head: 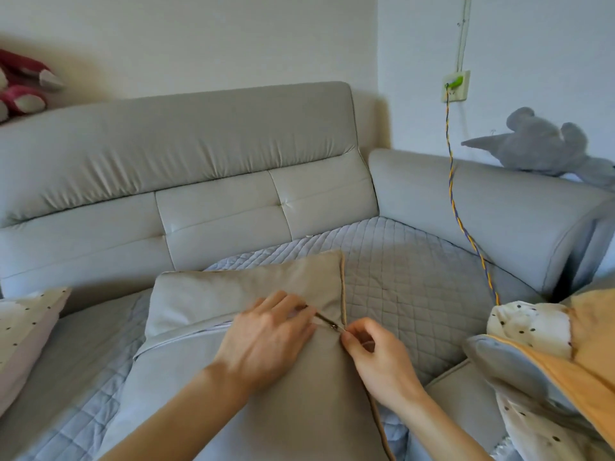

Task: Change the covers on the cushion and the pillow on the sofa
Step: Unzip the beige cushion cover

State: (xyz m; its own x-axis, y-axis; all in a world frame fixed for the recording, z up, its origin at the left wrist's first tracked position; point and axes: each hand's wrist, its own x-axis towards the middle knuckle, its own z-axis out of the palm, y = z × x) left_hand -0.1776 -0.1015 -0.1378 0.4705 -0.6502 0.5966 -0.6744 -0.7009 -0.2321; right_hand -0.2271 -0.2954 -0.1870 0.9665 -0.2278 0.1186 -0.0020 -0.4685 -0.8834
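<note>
A beige cushion with a tan piped edge lies on the sofa seat in front of me. A zipper runs across it near its right edge, and a white inner shows in the open gap to the left. My left hand lies on the cushion with its fingertips at the zipper line. My right hand pinches the zipper pull at the cushion's right edge. A dotted cream pillow lies at the left edge. Dotted cream, orange and grey fabric is bunched at the right.
The grey sofa has a quilted seat pad. A twisted yellow-blue cord hangs from a wall socket down to the seat. A grey plush toy sits on the right armrest and a red plush toy at top left.
</note>
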